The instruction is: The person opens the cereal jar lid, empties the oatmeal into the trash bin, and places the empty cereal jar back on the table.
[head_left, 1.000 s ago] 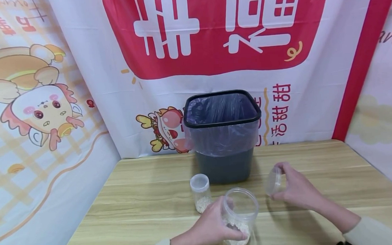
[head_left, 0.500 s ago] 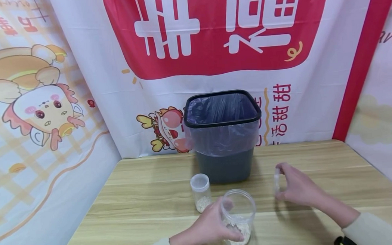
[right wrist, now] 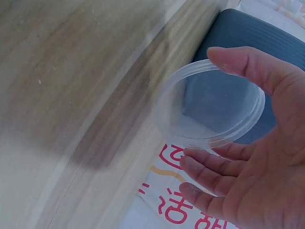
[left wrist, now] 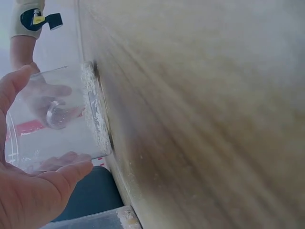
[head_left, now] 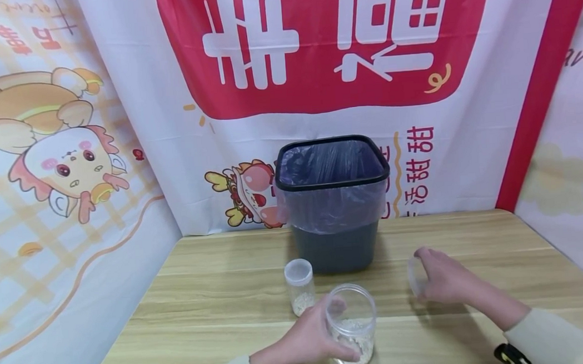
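Note:
My left hand (head_left: pixel 313 335) grips the side of a clear, wide-mouthed plastic jar (head_left: pixel 369 311) that stands open on the table. White flakes (left wrist: pixel 97 112) lie at its bottom, as the left wrist view shows. To the right of the jar, my right hand (head_left: pixel 445 278) pinches a round clear lid (right wrist: pixel 209 141) by its rim, thumb on one side and fingers on the other. The lid is tipped on edge above the tabletop, away from the jar. Just behind my left hand stands a smaller clear jar (head_left: pixel 300 287) with a whitish top and pale flakes inside.
A dark grey-blue bin (head_left: pixel 333 252) with a black rim and a plastic liner stands behind the jars. Printed cloth (head_left: pixel 192 199) hangs along the back and both sides of the wooden table (head_left: pixel 218 286). A few small specks dot the tabletop.
My right hand has moved slightly right and lower, turning the lid as it goes. The large jar's mouth has shifted a little left, and my left hand keeps its grip.

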Tool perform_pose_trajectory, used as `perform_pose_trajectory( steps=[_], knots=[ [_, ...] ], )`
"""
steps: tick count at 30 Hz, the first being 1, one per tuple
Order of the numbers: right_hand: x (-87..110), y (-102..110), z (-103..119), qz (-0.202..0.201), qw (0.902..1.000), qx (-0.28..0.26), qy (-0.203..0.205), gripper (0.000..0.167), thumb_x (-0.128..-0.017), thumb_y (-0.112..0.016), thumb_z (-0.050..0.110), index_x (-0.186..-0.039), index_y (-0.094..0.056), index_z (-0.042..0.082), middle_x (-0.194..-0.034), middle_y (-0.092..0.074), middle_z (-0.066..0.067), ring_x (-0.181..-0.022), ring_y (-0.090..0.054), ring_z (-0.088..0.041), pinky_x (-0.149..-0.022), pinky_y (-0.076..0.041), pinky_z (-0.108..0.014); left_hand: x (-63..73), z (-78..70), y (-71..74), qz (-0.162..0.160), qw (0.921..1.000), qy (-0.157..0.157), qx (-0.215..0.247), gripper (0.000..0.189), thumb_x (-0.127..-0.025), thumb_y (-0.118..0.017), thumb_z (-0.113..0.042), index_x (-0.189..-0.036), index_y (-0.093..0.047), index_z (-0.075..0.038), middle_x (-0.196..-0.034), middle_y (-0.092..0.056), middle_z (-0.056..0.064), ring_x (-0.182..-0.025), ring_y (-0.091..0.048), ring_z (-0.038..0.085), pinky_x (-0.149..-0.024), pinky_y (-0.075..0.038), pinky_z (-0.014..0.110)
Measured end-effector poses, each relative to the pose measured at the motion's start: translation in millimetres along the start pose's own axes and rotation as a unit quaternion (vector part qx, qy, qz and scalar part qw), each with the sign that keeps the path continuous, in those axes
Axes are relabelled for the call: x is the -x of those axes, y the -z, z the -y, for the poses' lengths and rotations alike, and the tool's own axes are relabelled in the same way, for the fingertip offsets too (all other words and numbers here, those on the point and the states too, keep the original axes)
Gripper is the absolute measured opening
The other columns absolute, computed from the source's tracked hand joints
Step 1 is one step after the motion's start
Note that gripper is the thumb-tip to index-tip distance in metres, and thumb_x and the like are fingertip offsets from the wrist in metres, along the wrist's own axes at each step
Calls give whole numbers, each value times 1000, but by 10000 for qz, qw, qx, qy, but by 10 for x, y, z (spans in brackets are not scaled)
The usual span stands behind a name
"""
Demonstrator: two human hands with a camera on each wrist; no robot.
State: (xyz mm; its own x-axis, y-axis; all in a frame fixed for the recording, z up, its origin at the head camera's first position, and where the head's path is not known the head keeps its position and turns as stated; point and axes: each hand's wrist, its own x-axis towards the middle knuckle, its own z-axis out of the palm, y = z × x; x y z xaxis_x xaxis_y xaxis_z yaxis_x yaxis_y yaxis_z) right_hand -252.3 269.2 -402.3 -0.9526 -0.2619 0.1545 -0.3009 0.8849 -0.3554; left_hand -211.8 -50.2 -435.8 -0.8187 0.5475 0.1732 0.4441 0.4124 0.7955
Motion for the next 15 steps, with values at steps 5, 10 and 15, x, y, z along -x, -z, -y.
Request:
perform_pose_trajectory(
  steps=[5,10,15],
  knots=[
    [-15,7,-6,184,9997,181,-7,90,-48,-90,25,-117,-48,-13,-108,-58,-27,-97,-57,-41,-83,-48,-55,13,-2,2,-5,10000,-21,-70,81,-56,-94,-32,-122,-54,-8,-117,-63,4,-109,-58,16,-93,-46,29],
    [-37,17,-9,509,9980,353,-135,91,-48,-88,25,-119,-48,-16,-109,-58,-29,-98,-57,-43,-83,-49,-56,30,-12,4,-6,10000,-17,46,80,-56,-95,-29,-123,-54,-12,-117,-63,4,-110,-58,17,-94,-45,30],
    [-61,11,5,797,9952,486,-300,93,-49,-87,26,-122,-48,-16,-111,-57,-29,-99,-56,-43,-84,-48,-58,44,-16,9,6,10000,16,72,80,-56,-95,-29,-123,-54,-14,-118,-63,4,-110,-58,17,-94,-45,30]
  ],
)
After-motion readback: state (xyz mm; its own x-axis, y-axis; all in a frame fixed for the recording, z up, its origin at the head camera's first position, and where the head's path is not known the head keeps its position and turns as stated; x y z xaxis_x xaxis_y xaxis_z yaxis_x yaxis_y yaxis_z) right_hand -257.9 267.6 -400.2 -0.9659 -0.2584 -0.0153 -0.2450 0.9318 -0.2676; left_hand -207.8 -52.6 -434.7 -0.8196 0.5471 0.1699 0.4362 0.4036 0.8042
